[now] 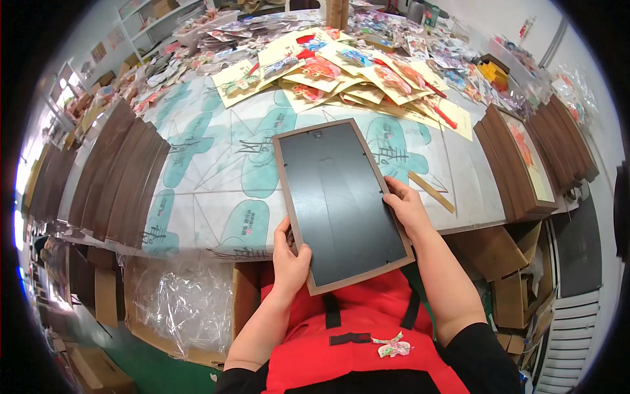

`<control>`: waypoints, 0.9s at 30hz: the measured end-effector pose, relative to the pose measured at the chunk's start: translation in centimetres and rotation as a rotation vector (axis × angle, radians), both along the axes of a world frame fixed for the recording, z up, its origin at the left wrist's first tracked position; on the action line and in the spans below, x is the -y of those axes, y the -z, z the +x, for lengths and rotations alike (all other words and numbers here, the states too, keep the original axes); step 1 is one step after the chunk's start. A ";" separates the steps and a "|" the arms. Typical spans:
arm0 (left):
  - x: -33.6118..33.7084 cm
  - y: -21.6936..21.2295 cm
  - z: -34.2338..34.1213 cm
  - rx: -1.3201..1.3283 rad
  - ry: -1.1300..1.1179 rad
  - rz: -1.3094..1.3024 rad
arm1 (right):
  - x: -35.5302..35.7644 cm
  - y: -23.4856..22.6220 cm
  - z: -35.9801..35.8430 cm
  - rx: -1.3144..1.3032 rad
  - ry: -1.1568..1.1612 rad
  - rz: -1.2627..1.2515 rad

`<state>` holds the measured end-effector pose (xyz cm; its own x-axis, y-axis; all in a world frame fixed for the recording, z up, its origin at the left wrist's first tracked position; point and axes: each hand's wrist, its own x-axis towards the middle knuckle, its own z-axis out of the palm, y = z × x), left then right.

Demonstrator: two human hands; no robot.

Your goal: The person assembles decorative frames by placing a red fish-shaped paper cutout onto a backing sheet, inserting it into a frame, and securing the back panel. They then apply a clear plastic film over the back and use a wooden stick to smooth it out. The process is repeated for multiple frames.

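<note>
Gripping the picture frame back-up, your left hand and right hand curl their fingers around its edges.

Red apron worn over a black top, black straps seen crossing it, black sleeves pushed above the elbows, forearms bare, small colourful paper scrap stuck on the front

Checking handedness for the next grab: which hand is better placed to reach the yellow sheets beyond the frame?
Right, probably. The right hand grips the picture frame at its upper right edge, nearer the yellow printed sheets. The left hand sits low at the frame's near left corner, supporting it.
</note>
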<state>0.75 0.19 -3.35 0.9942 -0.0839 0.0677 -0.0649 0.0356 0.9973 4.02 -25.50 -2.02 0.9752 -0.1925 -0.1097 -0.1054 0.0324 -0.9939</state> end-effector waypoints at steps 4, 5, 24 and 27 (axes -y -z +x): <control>0.0 0.2 0.0 0.021 -0.007 0.037 | -0.3 -0.5 0.8 -0.037 -0.005 -0.007; -0.1 0.2 -0.1 0.026 -0.010 0.052 | -0.3 -0.1 1.0 -0.034 0.002 -0.037; -0.3 1.5 0.0 0.087 -0.015 0.111 | -0.7 -0.5 2.1 -0.130 0.007 -0.288; -0.4 1.4 0.0 0.127 -0.017 0.151 | -0.2 0.6 1.9 -0.050 -0.005 -0.334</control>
